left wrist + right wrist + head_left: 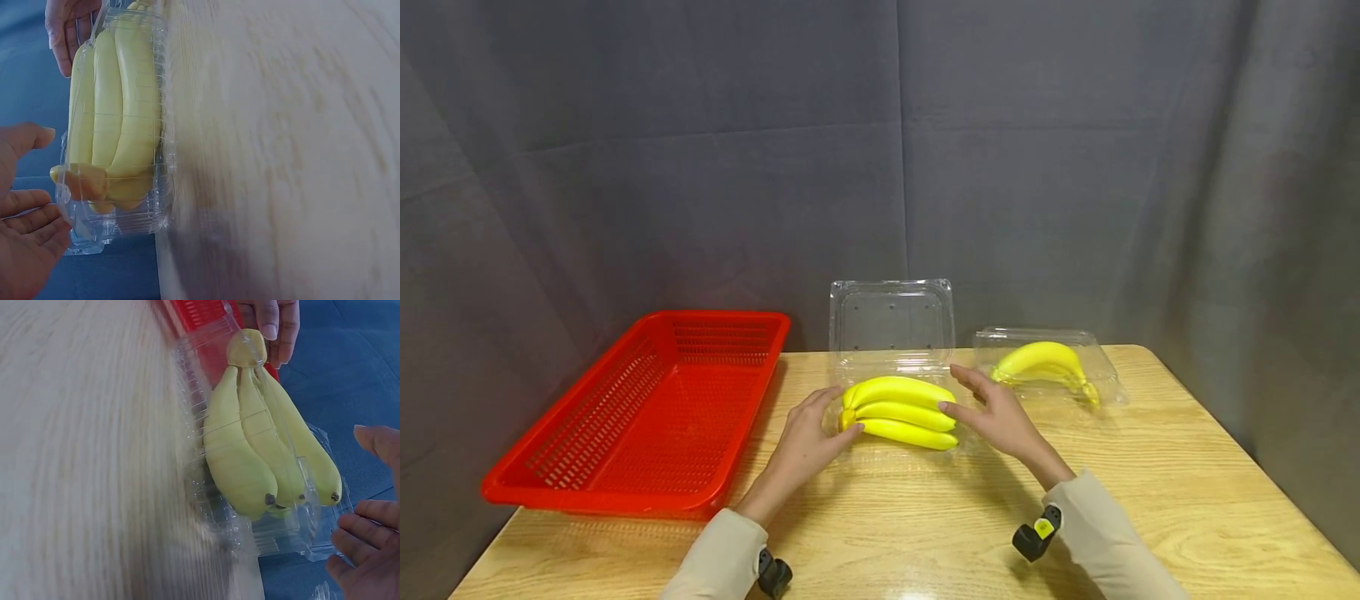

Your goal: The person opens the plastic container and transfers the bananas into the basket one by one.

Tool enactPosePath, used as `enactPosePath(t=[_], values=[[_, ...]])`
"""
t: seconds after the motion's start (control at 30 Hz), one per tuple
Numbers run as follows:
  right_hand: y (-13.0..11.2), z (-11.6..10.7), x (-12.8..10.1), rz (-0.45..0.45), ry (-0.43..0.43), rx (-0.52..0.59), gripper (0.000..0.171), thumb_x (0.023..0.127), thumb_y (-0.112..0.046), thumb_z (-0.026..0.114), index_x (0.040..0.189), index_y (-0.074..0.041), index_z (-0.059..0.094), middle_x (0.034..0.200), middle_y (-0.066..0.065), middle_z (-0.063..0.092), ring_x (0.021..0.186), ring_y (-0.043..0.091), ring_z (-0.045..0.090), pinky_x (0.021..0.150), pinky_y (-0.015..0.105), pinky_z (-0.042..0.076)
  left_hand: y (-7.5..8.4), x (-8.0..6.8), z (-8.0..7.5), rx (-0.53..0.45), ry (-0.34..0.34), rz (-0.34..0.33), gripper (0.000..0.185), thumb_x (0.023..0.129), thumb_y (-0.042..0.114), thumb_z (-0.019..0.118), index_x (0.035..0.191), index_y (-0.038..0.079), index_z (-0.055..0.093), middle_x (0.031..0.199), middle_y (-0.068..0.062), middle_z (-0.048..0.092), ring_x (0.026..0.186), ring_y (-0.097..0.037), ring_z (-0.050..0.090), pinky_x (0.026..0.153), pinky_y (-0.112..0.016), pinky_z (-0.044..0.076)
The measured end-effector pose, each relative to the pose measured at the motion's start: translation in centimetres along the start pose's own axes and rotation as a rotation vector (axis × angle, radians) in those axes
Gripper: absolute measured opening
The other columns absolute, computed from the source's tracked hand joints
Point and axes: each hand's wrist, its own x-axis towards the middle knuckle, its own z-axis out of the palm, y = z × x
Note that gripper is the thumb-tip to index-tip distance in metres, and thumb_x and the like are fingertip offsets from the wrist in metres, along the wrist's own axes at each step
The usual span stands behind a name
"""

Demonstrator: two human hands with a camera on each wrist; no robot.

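A bunch of yellow bananas lies in the base of a clear plastic clamshell box on the table, stem end to the left. The box's lid stands raised at the back. My left hand is at the box's left end, thumb beside the stem and fingers spread along the wall. At the right end, near the banana tips, is my right hand, its fingers extended. In the right wrist view that hand shows its palm turned to the box, fingertips close to the wall.
A red plastic basket with slotted sides stands on the left of the wooden table. Back right, another clear box has its lid down over more bananas. A grey curtain hangs behind the table.
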Motion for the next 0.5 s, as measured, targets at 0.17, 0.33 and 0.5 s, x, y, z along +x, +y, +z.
enactPosePath(t=[0.17,0.33,0.5], values=[[0.1,-0.1,-0.5,0.006,-0.023,-0.08,0.073,0.09,-0.037,0.069,0.147,-0.004,0.038,0.147,0.02,0.039,0.134,0.042,0.034,0.104,0.057,0.033,0.4,0.1,0.0,0.024,-0.009,0.013,0.055,0.079,0.019,0.081,0.123,-0.005,0.06,0.123,-0.021,0.06,0.116,-0.037,0.055,0.097,-0.048,0.044],[-0.1,-0.2,-1.3,0.034,-0.037,-0.157,0.08,0.088,-0.042,0.069,0.15,-0.006,0.033,0.151,0.023,0.031,0.135,0.047,0.029,0.103,0.065,0.027,0.7,0.3,0.0,0.047,-0.027,0.01,0.053,0.079,0.018,0.081,0.121,-0.007,0.06,0.118,-0.019,0.061,0.112,-0.036,0.057,0.094,-0.046,0.047],[-0.1,-0.1,-2.0,0.06,-0.059,-0.189,0.086,0.087,-0.046,0.068,0.152,-0.006,0.028,0.153,0.025,0.025,0.135,0.05,0.025,0.103,0.069,0.022,1.0,0.4,0.1,0.054,-0.033,0.002,0.049,0.079,0.016,0.081,0.117,-0.008,0.061,0.112,-0.02,0.061,0.098,-0.033,0.06,0.082,-0.042,0.052]])
